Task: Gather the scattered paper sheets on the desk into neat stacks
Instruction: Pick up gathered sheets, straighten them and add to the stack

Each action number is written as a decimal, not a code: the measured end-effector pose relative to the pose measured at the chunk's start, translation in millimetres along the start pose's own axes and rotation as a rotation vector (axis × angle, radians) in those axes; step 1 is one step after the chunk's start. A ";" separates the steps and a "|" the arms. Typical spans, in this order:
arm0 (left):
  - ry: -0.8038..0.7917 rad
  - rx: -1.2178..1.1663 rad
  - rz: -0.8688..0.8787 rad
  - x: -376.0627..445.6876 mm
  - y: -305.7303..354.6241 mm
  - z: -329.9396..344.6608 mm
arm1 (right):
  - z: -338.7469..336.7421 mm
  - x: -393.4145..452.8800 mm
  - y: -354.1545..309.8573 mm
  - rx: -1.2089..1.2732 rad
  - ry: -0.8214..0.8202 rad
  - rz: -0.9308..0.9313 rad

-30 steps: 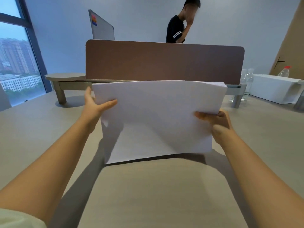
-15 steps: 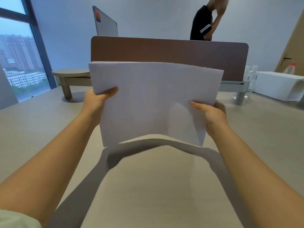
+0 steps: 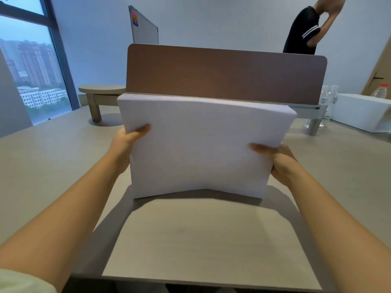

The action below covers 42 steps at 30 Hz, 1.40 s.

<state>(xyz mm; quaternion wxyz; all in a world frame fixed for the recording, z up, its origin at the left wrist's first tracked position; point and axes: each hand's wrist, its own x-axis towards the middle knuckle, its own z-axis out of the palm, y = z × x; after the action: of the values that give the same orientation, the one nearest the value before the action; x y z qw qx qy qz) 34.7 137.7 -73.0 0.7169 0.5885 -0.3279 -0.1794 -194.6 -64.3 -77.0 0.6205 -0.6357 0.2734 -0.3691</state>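
I see the paper stack (image 3: pixel 203 149) standing on its long edge in the middle of the worktop (image 3: pixel 201 240), its lower edge seeming to touch the surface, though blur there leaves the contact unsure. A broad bare stretch of worktop runs from the stack to the near edge, where my view cuts off. Just behind the stack rises the brown divider panel (image 3: pixel 226 75), leaving little room on the far side. To the far left a small round stand (image 3: pixel 101 90) sits near the window; to the far right a white box (image 3: pixel 364 112) and clear bottles (image 3: pixel 326 102) stand well apart from the paper. My fingers behind the stack are hidden, and the sheets' bottom corners are smeared. My left hand (image 3: pixel 124 142) clamps the stack's left edge, thumb laid across the front face. My right hand (image 3: pixel 279 159) grips the right edge the same way, thumb on the front.
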 end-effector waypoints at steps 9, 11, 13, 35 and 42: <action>0.200 0.058 0.037 -1.8 -1.8 16.2 | 21.0 -14.3 1.0 -0.113 0.222 -0.180; 0.245 0.056 0.059 -1.4 3.3 22.3 | 25.9 -12.6 -3.2 -0.131 0.224 -0.181; 0.246 0.028 0.077 2.0 10.6 24.8 | 24.4 -7.1 -9.9 -0.089 0.242 -0.189; 0.155 0.009 -0.013 -0.7 -15.6 21.5 | -0.9 -4.2 14.7 0.089 0.188 -0.096; 0.262 0.027 0.058 -7.7 2.7 36.6 | 9.0 -11.0 2.0 0.061 0.289 -0.166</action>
<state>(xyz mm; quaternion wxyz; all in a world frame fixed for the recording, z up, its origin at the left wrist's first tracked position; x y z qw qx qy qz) 3.9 116.8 -69.1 0.7506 0.6065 -0.2509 -0.0757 -193.5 -50.4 -80.1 0.5611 -0.5772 0.2950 -0.5148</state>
